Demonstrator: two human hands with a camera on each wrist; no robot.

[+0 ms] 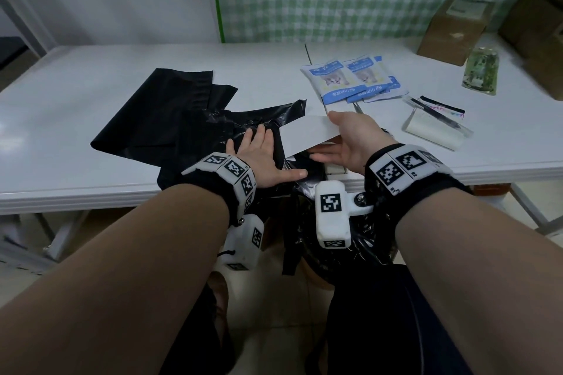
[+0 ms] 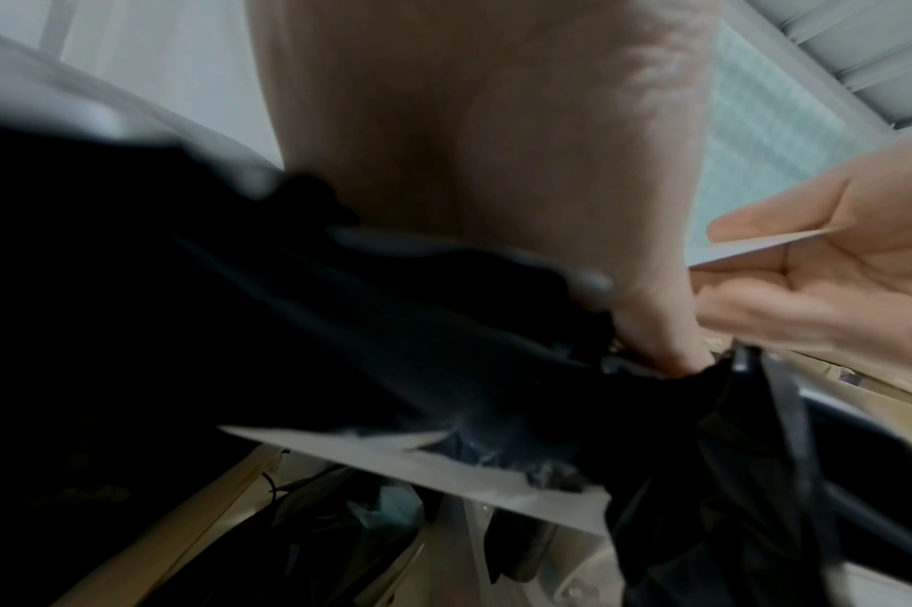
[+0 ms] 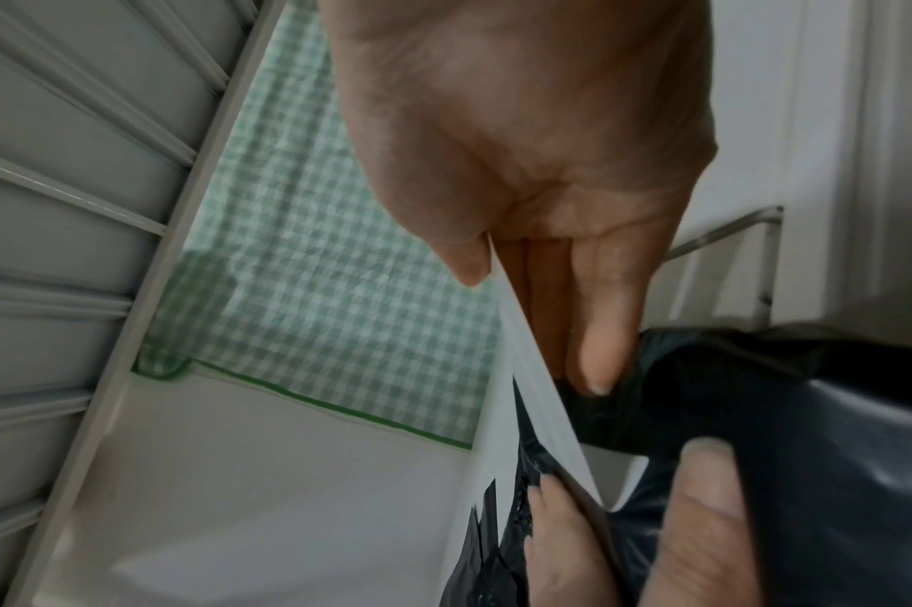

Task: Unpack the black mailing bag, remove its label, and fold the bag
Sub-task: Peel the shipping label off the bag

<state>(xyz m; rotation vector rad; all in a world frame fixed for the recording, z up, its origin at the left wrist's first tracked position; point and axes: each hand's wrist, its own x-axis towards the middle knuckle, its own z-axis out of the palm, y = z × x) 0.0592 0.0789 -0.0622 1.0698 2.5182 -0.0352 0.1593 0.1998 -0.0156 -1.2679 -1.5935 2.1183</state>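
Note:
The crumpled black mailing bag (image 1: 243, 131) lies at the table's near edge. My left hand (image 1: 259, 151) presses flat on it with straight fingers and the thumb stretched right. My right hand (image 1: 327, 137) pinches the white label (image 1: 307, 131) between thumb and fingers, lifted partly off the bag. In the right wrist view the label (image 3: 534, 390) runs from my thumb down to the bag (image 3: 833, 431), where my left fingers (image 3: 703, 517) hold the plastic down. The left wrist view shows my palm on the dark bag (image 2: 340, 349) and my right hand (image 2: 833, 283) pinching the label's edge (image 2: 755, 248).
Flat black bags (image 1: 152, 113) lie on the white table (image 1: 91, 76) to the left. Blue and white packets (image 1: 350, 79), a pen on a clear stand (image 1: 435, 122), a green packet (image 1: 481, 73) and a cardboard box (image 1: 454, 27) sit right. A black-lined bin (image 1: 365, 246) stands below the edge.

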